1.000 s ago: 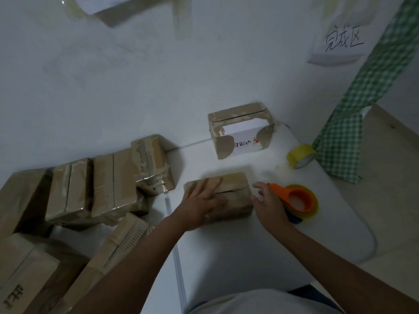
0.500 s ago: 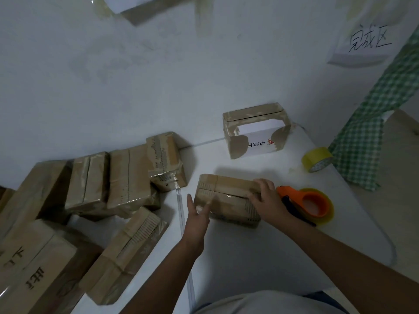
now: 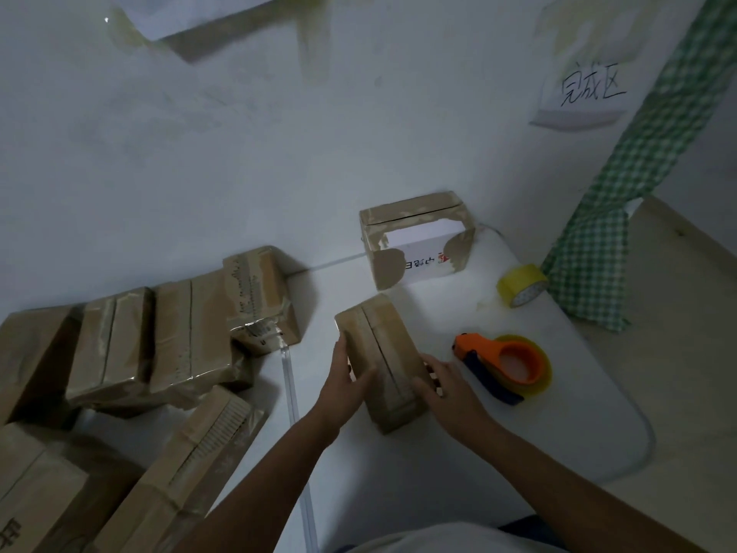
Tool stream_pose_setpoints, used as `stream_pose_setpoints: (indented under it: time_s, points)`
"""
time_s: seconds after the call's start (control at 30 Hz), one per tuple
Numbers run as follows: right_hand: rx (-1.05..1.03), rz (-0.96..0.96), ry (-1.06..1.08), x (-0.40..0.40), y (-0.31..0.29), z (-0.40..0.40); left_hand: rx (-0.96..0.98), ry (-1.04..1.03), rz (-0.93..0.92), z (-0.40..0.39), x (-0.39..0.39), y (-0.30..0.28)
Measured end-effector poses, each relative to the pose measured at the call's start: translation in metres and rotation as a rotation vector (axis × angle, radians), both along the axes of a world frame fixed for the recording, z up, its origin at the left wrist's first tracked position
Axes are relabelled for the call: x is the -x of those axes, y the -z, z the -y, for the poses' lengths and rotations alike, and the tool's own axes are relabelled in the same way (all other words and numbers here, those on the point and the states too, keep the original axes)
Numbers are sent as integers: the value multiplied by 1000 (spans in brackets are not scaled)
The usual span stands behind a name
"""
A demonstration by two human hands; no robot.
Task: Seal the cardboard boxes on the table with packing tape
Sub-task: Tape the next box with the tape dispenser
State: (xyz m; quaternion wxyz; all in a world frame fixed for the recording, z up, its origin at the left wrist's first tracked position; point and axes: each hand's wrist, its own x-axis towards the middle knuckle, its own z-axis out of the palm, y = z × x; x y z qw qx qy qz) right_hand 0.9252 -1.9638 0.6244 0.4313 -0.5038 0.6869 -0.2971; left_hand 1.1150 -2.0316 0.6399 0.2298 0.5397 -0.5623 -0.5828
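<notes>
A small brown cardboard box (image 3: 381,345) lies on the white table (image 3: 558,425), its long side pointing away from me and its flap seam on top. My left hand (image 3: 346,379) grips its left side with the thumb over the top. My right hand (image 3: 444,387) holds its right side near the close end. An orange tape dispenser (image 3: 504,363) with a yellowish roll lies on the table just right of the box, untouched. A loose yellow tape roll (image 3: 520,289) sits farther back on the right.
A taller box (image 3: 414,237) with a white printed face stands at the back against the wall. Several brown boxes (image 3: 167,337) are piled at the left, over a gap between table tops. A green checked cloth (image 3: 598,249) hangs at right.
The box has been turned from lying crosswise to pointing away from me. My left hand went from beside the box to gripping its left side; my right hand slid to the near right side.
</notes>
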Motion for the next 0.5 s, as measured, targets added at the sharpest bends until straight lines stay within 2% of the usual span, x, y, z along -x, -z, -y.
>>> stream_pose_setpoints:
  time_s: [0.1,0.23,0.33,0.4,0.5]
  points:
    - [6,22,16,4,4,-2,194,199,205,-15,-5,6]
    - [51,-93,89,28,10,-3,386,430,379,-34,3,13]
    - [85,-286,174,63,14,-6,436,392,420,-35,4,17]
    - [25,-423,201,85,19,-7,462,371,452,-29,2,16]
    - [-150,-436,150,104,27,-5,555,390,586,-17,3,17]
